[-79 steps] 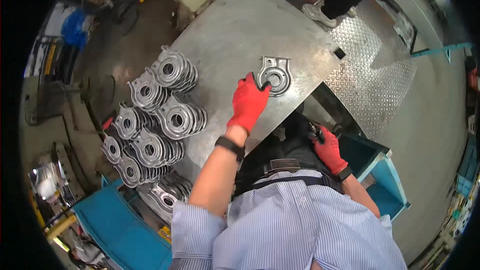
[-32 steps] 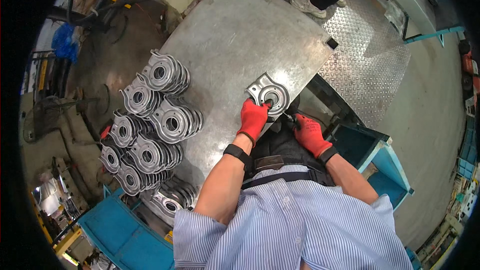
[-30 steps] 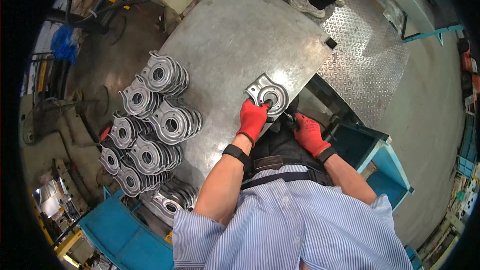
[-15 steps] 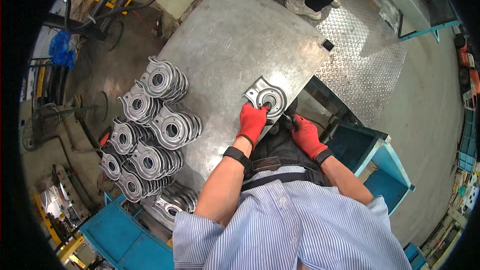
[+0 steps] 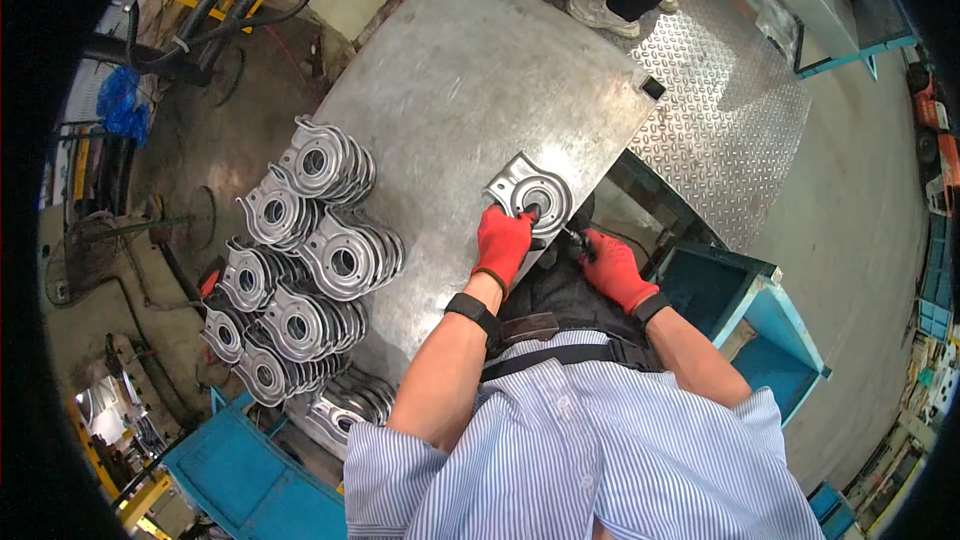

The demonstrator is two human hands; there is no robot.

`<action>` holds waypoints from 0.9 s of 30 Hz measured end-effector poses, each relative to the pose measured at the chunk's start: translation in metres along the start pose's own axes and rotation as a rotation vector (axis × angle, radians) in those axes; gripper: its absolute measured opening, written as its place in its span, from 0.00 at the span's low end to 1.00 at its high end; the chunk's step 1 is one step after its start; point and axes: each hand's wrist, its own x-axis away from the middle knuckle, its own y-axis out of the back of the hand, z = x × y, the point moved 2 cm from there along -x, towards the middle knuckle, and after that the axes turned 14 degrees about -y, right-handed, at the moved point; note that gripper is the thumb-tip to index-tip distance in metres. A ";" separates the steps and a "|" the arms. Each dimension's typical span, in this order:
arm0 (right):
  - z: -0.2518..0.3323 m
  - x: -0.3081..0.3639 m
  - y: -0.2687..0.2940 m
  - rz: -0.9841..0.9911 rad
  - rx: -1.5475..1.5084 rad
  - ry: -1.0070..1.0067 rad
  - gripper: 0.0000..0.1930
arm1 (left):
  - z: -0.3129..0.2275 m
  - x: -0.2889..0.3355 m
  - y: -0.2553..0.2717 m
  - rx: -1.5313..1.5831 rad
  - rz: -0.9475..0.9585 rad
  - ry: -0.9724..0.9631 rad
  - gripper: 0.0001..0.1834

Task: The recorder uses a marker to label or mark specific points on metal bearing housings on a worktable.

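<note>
A stamped metal bracket (image 5: 519,178) with a round ringed end lies on the steel table (image 5: 440,70), near its right edge. My left hand (image 5: 503,242), in a red glove with dark fingertips, is closed on the bracket's near side, its fingers at the centre hole. Just off the table edge, my right hand (image 5: 612,270), gloved alike, is closed round a slim dark pen-like tool (image 5: 577,237). The tool's thin tip points at the bracket's rim; whether they touch I cannot tell. Exactly what kind of tool it is stays unclear.
Several stacks of like brackets (image 5: 345,258) stand along the table's left side. Blue metal stands flank me, one at lower left (image 5: 250,465), another at right (image 5: 775,320). A tread-plate platform (image 5: 720,110) lies beyond the table, where another person's shoe (image 5: 603,16) shows.
My right hand has shifted very slightly to the right with the tool. The left hand and the bracket keep their place, and the view has tilted a little.
</note>
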 end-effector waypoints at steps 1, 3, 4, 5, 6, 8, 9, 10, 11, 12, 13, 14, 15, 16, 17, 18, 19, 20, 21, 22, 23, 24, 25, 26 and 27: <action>0.001 -0.002 0.001 0.013 0.007 -0.027 0.21 | 0.000 0.001 0.000 0.032 0.006 0.018 0.17; -0.001 -0.003 0.000 0.001 -0.001 -0.022 0.20 | -0.002 0.005 -0.001 0.099 0.015 0.054 0.16; -0.003 -0.002 -0.002 -0.025 -0.016 0.010 0.19 | -0.001 0.003 -0.002 0.045 0.009 0.037 0.16; -0.006 -0.001 -0.003 -0.042 -0.021 0.013 0.19 | -0.001 0.001 -0.003 -0.011 0.004 0.019 0.16; -0.002 0.000 -0.002 -0.057 -0.026 0.019 0.18 | 0.002 -0.001 -0.004 -0.068 -0.002 0.002 0.15; 0.004 0.001 -0.001 -0.072 -0.014 -0.029 0.17 | 0.009 0.001 -0.004 0.053 0.004 0.008 0.16; 0.004 0.001 0.001 -0.041 -0.018 -0.032 0.18 | 0.008 0.002 -0.004 0.114 0.010 0.010 0.16; 0.004 0.002 0.004 -0.011 -0.023 -0.036 0.18 | 0.007 0.001 -0.004 0.115 0.006 0.020 0.17; 0.004 0.002 0.007 0.019 -0.029 -0.041 0.18 | 0.005 0.000 -0.005 0.116 0.004 0.030 0.17; 0.002 0.004 0.005 0.007 -0.021 -0.033 0.19 | 0.001 -0.001 -0.005 0.115 0.006 0.036 0.17; 0.003 0.005 0.002 -0.008 -0.011 -0.014 0.19 | 0.009 -0.003 -0.006 0.063 -0.005 0.018 0.17; 0.003 0.004 0.001 -0.022 -0.002 0.004 0.20 | 0.019 -0.005 -0.006 0.011 -0.017 -0.001 0.18; 0.003 0.002 0.001 -0.026 0.006 0.000 0.20 | 0.027 -0.005 -0.008 0.008 -0.017 -0.003 0.18; 0.004 0.002 0.003 -0.029 0.012 -0.007 0.20 | 0.032 -0.006 -0.008 0.006 -0.020 -0.006 0.18; 0.006 0.002 0.004 -0.032 0.018 -0.013 0.19 | 0.038 -0.006 -0.008 0.053 -0.014 0.005 0.17; 0.006 0.002 0.005 0.001 0.018 -0.023 0.19 | 0.034 -0.007 -0.009 0.075 -0.014 0.015 0.17; 0.008 0.003 0.005 0.034 0.019 -0.033 0.18 | 0.031 -0.007 -0.009 0.095 -0.012 0.025 0.17; 0.010 0.003 0.005 0.068 0.019 -0.042 0.18 | 0.027 -0.008 -0.009 0.115 -0.008 0.033 0.17; 0.008 0.003 0.004 0.021 0.015 -0.038 0.18 | 0.019 -0.006 -0.007 0.103 0.001 0.005 0.16; 0.006 0.003 0.003 -0.026 0.011 -0.034 0.18 | 0.013 -0.004 -0.005 0.092 0.009 -0.023 0.16; 0.005 0.004 0.002 -0.072 0.008 -0.030 0.18 | 0.025 -0.006 -0.008 0.114 0.013 0.022 0.15; 0.006 0.004 0.003 -0.057 -0.015 -0.017 0.18 | 0.028 -0.007 -0.008 0.135 0.013 0.068 0.15; 0.008 0.005 0.004 -0.041 -0.038 -0.004 0.18 | 0.031 -0.005 -0.006 0.083 0.009 0.046 0.14; 0.009 0.005 0.005 -0.025 -0.060 0.009 0.18 | 0.034 -0.007 -0.006 0.079 0.014 0.031 0.14; 0.007 0.006 0.003 -0.036 -0.050 0.022 0.17 | 0.032 -0.008 -0.006 0.077 0.023 0.016 0.14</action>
